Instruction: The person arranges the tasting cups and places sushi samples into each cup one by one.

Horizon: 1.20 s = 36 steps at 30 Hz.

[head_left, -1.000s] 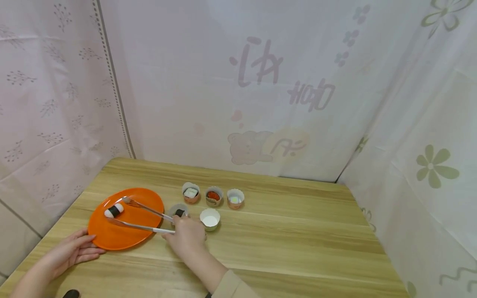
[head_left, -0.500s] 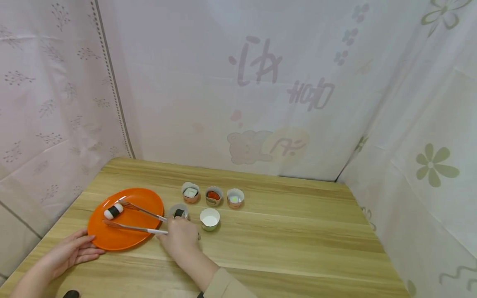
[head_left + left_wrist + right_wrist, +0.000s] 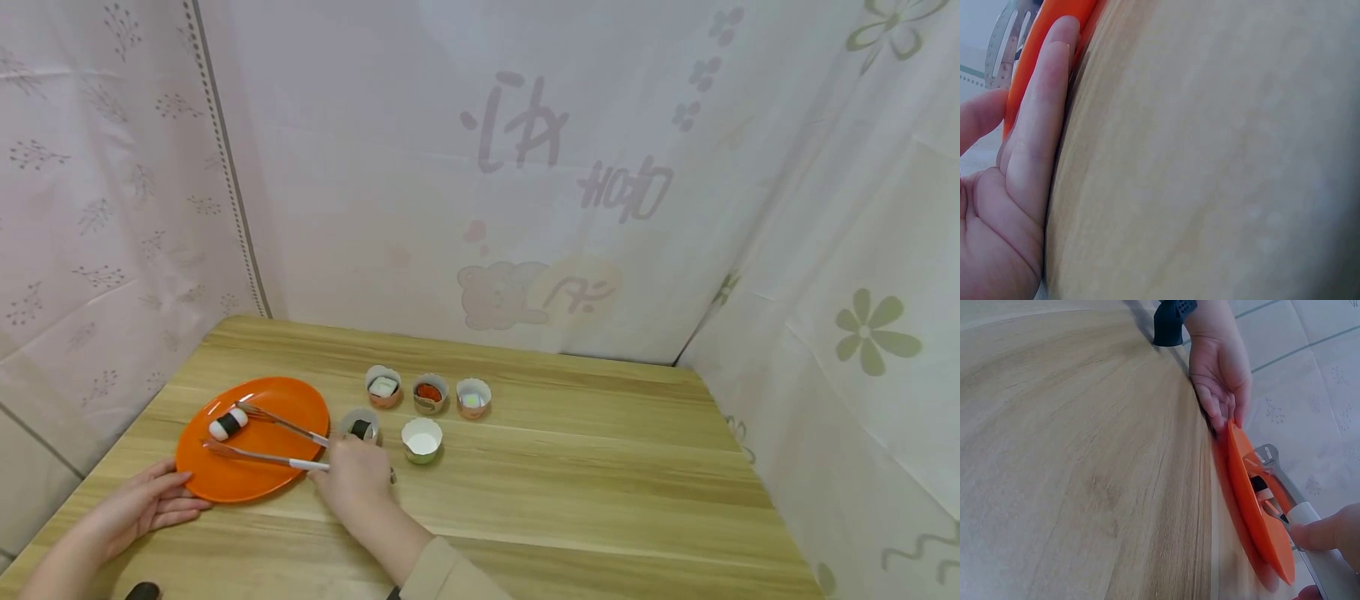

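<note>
An orange oval plate (image 3: 262,479) lies at the table's left. On it rests a white sushi piece with a black band (image 3: 228,424). My left hand (image 3: 150,508) pinches the plate's near-left rim, thumb on top and fingers underneath. My right hand (image 3: 358,479) holds metal tongs with white handles (image 3: 307,465), also seen as tongs (image 3: 1300,515) in the right wrist view. Their slotted ends are spread over the plate, one beside the sushi's right end, the other below it. Under the tongs' handles, partly hidden by the hand, stands a paper cup with a black-banded piece (image 3: 360,427).
Behind stand a cup with a white piece (image 3: 384,387), a cup with a red piece (image 3: 430,393) and a cup with a white-yellow piece (image 3: 473,399). A white-lined cup (image 3: 422,442) is right of my right hand. A dark object (image 3: 143,592) shows at the lower edge.
My right hand and the tongs have shifted a little left, bringing the tong ends closer around the sushi. The left hand, plate and sushi have stayed put.
</note>
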Each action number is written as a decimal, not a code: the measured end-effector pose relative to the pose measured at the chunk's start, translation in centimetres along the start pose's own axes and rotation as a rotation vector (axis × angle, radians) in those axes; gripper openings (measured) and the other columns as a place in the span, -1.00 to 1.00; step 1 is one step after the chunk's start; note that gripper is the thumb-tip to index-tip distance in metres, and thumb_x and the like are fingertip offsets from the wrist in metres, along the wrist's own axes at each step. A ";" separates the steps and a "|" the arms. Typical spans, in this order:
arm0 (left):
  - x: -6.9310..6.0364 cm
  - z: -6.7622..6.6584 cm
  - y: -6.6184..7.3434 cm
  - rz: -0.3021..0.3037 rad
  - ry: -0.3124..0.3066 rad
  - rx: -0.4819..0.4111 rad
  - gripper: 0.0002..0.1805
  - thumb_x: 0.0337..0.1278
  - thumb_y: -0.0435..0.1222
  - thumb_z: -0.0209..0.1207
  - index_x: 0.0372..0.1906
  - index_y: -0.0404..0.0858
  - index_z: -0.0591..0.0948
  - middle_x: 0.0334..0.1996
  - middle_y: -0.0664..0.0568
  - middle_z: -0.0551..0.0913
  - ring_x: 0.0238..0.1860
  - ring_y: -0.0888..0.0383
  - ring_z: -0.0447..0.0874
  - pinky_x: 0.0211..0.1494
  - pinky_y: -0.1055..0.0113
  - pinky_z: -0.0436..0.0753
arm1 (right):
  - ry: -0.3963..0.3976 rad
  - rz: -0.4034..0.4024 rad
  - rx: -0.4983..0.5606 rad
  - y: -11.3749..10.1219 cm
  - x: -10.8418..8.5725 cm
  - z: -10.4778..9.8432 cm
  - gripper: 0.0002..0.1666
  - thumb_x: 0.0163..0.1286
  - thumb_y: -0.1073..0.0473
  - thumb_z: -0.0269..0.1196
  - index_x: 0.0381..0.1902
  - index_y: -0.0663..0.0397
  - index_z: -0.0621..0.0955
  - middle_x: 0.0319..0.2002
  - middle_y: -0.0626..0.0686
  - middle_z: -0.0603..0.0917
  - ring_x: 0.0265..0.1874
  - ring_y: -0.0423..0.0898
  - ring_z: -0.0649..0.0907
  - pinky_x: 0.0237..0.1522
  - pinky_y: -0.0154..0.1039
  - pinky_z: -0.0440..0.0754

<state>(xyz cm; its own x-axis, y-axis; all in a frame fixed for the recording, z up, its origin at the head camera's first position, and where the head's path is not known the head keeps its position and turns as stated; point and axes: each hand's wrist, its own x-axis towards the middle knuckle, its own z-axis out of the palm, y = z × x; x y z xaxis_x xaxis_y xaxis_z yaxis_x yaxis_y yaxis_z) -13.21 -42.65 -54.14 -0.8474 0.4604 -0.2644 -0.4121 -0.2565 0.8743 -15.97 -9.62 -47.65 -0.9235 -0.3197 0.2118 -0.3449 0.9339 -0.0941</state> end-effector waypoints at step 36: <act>-0.1 0.0 0.0 0.003 -0.035 -0.034 -0.71 0.56 -0.34 -0.33 0.00 0.01 0.40 -0.06 -0.27 0.63 0.00 -0.14 0.63 0.13 0.01 0.54 | -0.029 0.017 -0.033 0.2 0.1 -0.1 -0.52 0.05 -0.40 0.34 -0.14 -0.37 0.71 -0.62 -0.17 0.48 -0.70 -0.21 0.44 -0.77 -0.32 0.29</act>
<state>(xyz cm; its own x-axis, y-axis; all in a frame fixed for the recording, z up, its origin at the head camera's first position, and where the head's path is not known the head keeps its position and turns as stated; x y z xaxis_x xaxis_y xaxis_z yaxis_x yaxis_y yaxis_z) -13.17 -42.69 -54.16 -0.8368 0.4887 -0.2467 -0.4211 -0.2866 0.8605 -16.14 -9.45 -47.57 -0.9337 -0.3080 0.1826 -0.3242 0.9437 -0.0655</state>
